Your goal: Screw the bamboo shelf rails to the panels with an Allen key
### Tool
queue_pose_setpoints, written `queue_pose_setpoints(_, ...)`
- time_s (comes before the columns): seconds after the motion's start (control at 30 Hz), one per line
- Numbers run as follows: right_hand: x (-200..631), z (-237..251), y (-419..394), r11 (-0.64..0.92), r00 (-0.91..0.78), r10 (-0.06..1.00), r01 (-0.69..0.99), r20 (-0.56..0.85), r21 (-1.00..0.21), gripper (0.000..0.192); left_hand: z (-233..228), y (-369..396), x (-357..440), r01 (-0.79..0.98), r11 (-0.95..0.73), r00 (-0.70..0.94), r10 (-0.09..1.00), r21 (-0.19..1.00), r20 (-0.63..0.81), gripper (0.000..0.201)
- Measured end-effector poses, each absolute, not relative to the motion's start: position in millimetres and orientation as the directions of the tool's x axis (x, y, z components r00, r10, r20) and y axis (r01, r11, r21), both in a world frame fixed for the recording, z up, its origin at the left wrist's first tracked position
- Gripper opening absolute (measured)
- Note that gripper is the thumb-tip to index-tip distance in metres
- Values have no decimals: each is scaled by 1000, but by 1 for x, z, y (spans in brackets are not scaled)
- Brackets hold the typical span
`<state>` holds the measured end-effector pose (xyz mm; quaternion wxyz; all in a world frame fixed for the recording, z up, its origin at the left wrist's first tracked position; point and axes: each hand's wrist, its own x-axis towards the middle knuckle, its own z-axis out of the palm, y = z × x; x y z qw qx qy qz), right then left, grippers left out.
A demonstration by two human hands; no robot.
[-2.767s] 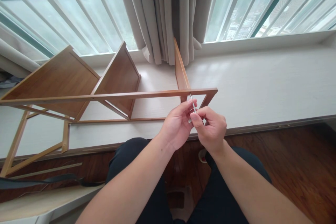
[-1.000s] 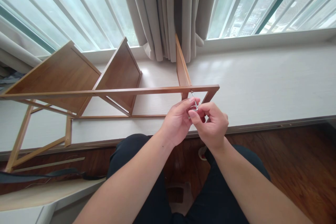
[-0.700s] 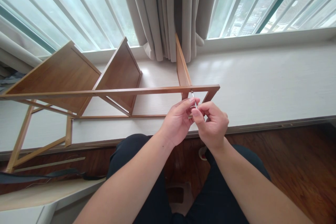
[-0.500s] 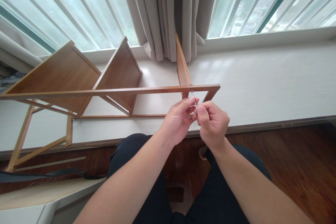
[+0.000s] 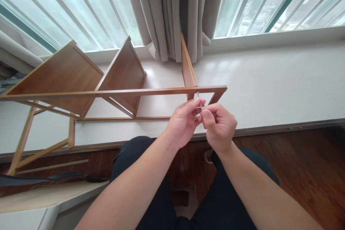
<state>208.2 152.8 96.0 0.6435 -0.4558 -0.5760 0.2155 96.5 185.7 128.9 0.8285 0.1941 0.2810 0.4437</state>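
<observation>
A slim silver hex key slants between my hands, with its far end close to the underside of the shelf's long wooden rail. My left hand is closed, thumb and fingertips pinching around the key's shaft. At the key's near end, my right hand grips with a bent thumb and curled fingers. The brown wooden shelf unit lies on its side; a shelf board meets the rail just beyond my fingertips. My fingers partly hide the key, and I cannot tell whether its tip sits in a bolt.
Two more shelf boards, a middle one and a left one, stand in the frame. The unit rests on a white window ledge. Grey curtains hang behind. A lighter wooden frame leans at the left, near a pale furniture piece.
Both hands keep nearly the same place, with the right hand shifting very slightly. The hex key's angle differs a little. The shelf unit stays put.
</observation>
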Motion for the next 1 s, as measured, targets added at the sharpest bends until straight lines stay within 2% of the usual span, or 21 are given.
queue_pose_setpoints(0.3,206,96,154,484,278,779,303,562,-821,21,129,187,96,-608,555,461,829,568,-316,25)
queue_pose_setpoints(0.63,203,95,156,464,319,779,286,540,-839,25,128,190,96,-614,565,477,822,552,-311,22)
queue_pose_setpoints(1.0,202,94,159,475,331,765,290,553,-831,30,126,191,95,-585,541,494,829,605,-263,25)
